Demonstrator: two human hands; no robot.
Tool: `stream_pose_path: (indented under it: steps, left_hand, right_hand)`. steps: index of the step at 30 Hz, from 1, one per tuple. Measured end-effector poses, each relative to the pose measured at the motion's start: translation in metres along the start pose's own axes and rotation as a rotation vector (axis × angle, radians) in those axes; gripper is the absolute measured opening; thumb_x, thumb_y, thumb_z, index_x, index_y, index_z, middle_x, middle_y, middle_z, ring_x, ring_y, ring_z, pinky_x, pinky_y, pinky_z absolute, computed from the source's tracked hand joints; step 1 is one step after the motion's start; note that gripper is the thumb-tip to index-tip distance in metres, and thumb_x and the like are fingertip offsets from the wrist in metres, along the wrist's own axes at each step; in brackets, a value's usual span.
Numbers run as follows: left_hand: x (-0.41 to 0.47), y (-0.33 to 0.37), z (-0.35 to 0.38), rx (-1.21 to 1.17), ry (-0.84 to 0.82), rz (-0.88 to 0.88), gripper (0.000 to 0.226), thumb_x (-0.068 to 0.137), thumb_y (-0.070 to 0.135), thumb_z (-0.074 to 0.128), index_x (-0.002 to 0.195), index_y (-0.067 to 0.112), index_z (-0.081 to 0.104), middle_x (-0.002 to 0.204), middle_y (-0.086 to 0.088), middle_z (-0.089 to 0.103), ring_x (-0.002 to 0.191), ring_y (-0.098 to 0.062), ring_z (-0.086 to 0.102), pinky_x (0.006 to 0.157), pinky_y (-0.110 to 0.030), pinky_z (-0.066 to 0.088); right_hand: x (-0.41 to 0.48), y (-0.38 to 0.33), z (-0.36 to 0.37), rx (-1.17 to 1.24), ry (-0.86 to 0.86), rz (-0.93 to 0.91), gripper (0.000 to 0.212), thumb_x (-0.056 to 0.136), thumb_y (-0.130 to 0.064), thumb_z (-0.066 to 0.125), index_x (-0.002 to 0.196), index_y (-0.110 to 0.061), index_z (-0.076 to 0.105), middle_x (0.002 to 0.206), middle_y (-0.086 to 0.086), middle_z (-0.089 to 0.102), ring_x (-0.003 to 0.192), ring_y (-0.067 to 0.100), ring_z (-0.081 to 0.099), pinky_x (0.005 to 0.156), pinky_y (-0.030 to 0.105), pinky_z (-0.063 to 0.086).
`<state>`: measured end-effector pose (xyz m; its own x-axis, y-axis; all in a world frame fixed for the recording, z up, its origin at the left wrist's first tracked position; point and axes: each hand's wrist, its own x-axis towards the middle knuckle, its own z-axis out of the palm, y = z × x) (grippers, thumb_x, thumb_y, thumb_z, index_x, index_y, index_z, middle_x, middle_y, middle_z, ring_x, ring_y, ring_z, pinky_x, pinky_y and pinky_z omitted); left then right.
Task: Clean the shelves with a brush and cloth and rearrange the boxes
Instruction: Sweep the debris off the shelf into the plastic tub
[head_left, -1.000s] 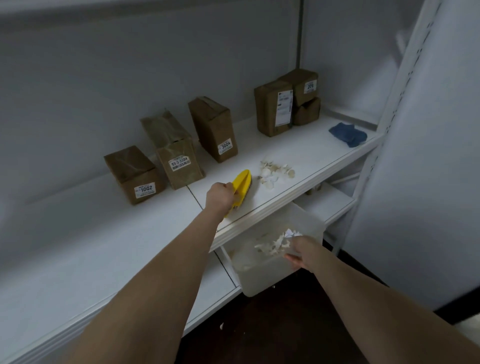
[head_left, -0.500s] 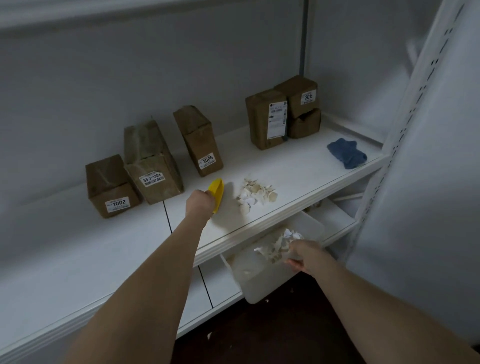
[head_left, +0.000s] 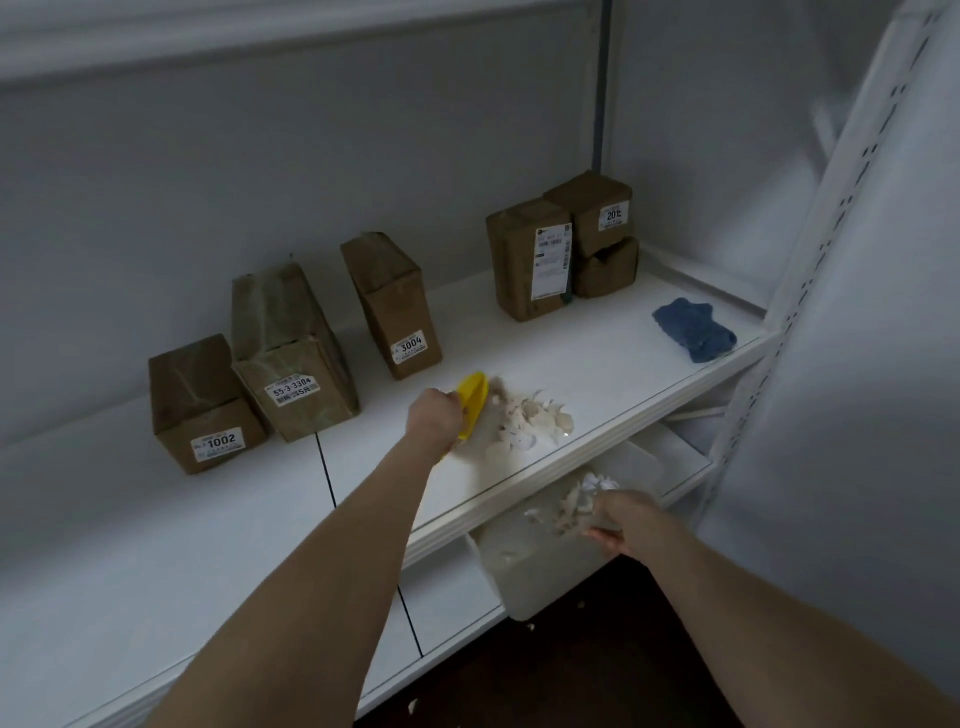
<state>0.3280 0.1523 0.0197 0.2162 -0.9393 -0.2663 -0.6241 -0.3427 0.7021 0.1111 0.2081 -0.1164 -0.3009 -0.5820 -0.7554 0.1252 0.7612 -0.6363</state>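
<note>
My left hand (head_left: 434, 420) grips a yellow brush (head_left: 474, 401) on the white shelf (head_left: 613, 358), its bristles against a pile of pale scraps (head_left: 530, 422). Below the shelf's front edge my right hand (head_left: 626, 522) holds the rim of a white bin (head_left: 540, 574) with scraps in it. Brown boxes stand along the back: one labelled 1002 (head_left: 205, 405), one labelled 55-3-3304 (head_left: 291, 351), one labelled 3004 (head_left: 392, 304), and a group at the back right (head_left: 530, 257). A blue cloth (head_left: 693, 328) lies at the shelf's right end.
A lower white shelf (head_left: 447, 597) runs under the bin. A perforated white upright (head_left: 810, 260) bounds the shelf on the right, beside a grey panel. A few scraps (head_left: 530, 627) lie on the dark floor.
My left hand has pushed the brush up against the scrap pile, which has spread a little along the shelf. The bin stays held under the shelf edge.
</note>
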Motion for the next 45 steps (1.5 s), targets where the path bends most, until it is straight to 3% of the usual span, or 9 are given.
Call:
stream_pose_path:
  steps: [8, 13, 19, 24, 34, 36, 38, 40, 45]
  left_hand:
    - [0.049, 0.007, -0.008, 0.038, 0.004, 0.033, 0.037, 0.099, 0.016, 0.036, 0.123, -0.005, 0.055, 0.121, -0.025, 0.059, 0.111, -0.04, 0.058, 0.094, -0.045, 0.05]
    - [0.049, 0.024, 0.008, 0.176, -0.037, 0.084, 0.037, 0.101, 0.016, 0.031, 0.113, -0.006, 0.057, 0.114, -0.024, 0.063, 0.103, -0.036, 0.063, 0.08, -0.032, 0.051]
    - [0.046, 0.036, 0.019, 0.078, -0.209, 0.162, 0.042, 0.101, 0.026, 0.037, 0.07, 0.002, 0.052, 0.052, -0.016, 0.049, 0.044, -0.031, 0.047, 0.043, -0.027, 0.033]
    - [0.076, 0.038, -0.001, 0.012, -0.11, 0.139, 0.04, 0.101, 0.024, 0.039, 0.116, -0.008, 0.058, 0.118, -0.029, 0.059, 0.111, -0.041, 0.057, 0.082, -0.036, 0.047]
    - [0.104, 0.028, 0.004, 0.102, -0.039, 0.239, 0.038, 0.095, 0.028, 0.052, 0.128, 0.009, 0.057, 0.122, -0.021, 0.061, 0.11, -0.04, 0.058, 0.087, -0.044, 0.05]
    - [0.104, 0.029, 0.006, 0.039, -0.057, 0.211, 0.039, 0.095, 0.026, 0.052, 0.13, 0.009, 0.056, 0.119, -0.022, 0.062, 0.097, -0.038, 0.063, 0.067, -0.034, 0.055]
    - [0.091, 0.033, 0.013, -0.03, -0.167, 0.204, 0.038, 0.096, 0.023, 0.052, 0.131, 0.01, 0.056, 0.094, -0.021, 0.067, 0.053, -0.021, 0.061, 0.038, -0.017, 0.037]
    - [0.076, 0.038, 0.02, -0.051, -0.266, 0.218, 0.032, 0.096, 0.023, 0.05, 0.126, 0.016, 0.058, 0.063, -0.007, 0.055, 0.032, -0.009, 0.04, 0.037, -0.013, 0.024]
    - [0.062, 0.043, 0.014, -0.003, -0.483, 0.211, 0.034, 0.098, 0.018, 0.048, 0.132, 0.017, 0.053, 0.056, -0.003, 0.035, 0.036, -0.008, 0.026, 0.038, -0.014, 0.017]
  right_hand:
    - [0.011, -0.003, -0.001, 0.049, 0.025, 0.046, 0.039, 0.089, -0.005, 0.056, 0.128, -0.006, 0.051, 0.137, 0.021, 0.048, 0.034, 0.024, 0.061, 0.029, 0.022, 0.044]
    - [0.01, -0.003, -0.007, 0.088, 0.041, 0.068, 0.033, 0.091, -0.006, 0.056, 0.124, -0.005, 0.054, 0.134, 0.02, 0.051, 0.033, 0.023, 0.06, 0.028, 0.021, 0.042]
    - [0.008, -0.006, -0.007, 0.072, 0.041, 0.041, 0.03, 0.091, -0.004, 0.055, 0.122, -0.004, 0.053, 0.132, 0.019, 0.052, 0.043, 0.025, 0.062, 0.029, 0.022, 0.044]
    - [0.01, -0.012, -0.007, 0.027, 0.04, 0.057, 0.015, 0.093, -0.006, 0.053, 0.108, -0.006, 0.051, 0.113, 0.018, 0.054, 0.036, 0.02, 0.062, 0.031, 0.021, 0.046]
    - [0.027, -0.007, -0.01, 0.088, 0.059, 0.095, 0.018, 0.091, -0.004, 0.056, 0.108, -0.006, 0.052, 0.127, 0.021, 0.053, 0.034, 0.021, 0.061, 0.03, 0.02, 0.043]
    - [0.028, -0.009, -0.012, 0.103, 0.059, 0.087, 0.02, 0.09, -0.003, 0.056, 0.109, -0.006, 0.052, 0.123, 0.02, 0.054, 0.033, 0.021, 0.06, 0.029, 0.02, 0.043]
    - [0.03, -0.009, -0.013, 0.106, 0.065, 0.083, 0.022, 0.09, -0.003, 0.057, 0.112, -0.005, 0.052, 0.125, 0.02, 0.053, 0.034, 0.022, 0.06, 0.03, 0.021, 0.043]
    - [0.03, -0.008, -0.012, 0.102, 0.059, 0.094, 0.028, 0.09, -0.003, 0.057, 0.117, -0.004, 0.052, 0.133, 0.02, 0.049, 0.034, 0.023, 0.06, 0.03, 0.021, 0.043]
    - [0.026, -0.01, -0.006, 0.093, 0.042, 0.09, 0.039, 0.09, -0.003, 0.055, 0.129, -0.002, 0.05, 0.136, 0.022, 0.049, 0.032, 0.023, 0.059, 0.027, 0.019, 0.04]
